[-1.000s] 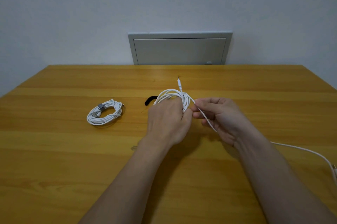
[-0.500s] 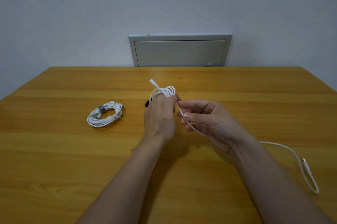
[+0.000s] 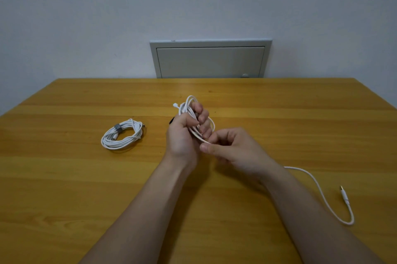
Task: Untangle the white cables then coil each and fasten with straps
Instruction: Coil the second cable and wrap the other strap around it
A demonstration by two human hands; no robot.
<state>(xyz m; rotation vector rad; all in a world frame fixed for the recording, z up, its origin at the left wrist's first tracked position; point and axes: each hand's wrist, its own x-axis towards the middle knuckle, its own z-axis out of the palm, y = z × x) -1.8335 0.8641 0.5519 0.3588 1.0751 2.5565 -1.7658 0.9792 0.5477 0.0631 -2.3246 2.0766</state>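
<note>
My left hand (image 3: 184,134) grips several loops of a white cable (image 3: 190,111) above the middle of the wooden table (image 3: 64,188), one plug end sticking out at the upper left. My right hand (image 3: 234,147) pinches the same cable just below the loops. The cable's loose tail (image 3: 318,186) runs out from behind my right wrist over the table to a plug (image 3: 344,195) at the right. A finished white coil (image 3: 122,134) bound with a grey strap (image 3: 117,128) lies at the left. A black strap (image 3: 171,121) peeks out behind my left hand, mostly hidden.
A grey metal wall panel (image 3: 210,59) sits behind the table's far edge. The table's left and right edges slant outward toward me.
My left hand has turned palm toward me with the loops. My right hand has slid lower along the cable. The loose tail has been drawn further onto the table.
</note>
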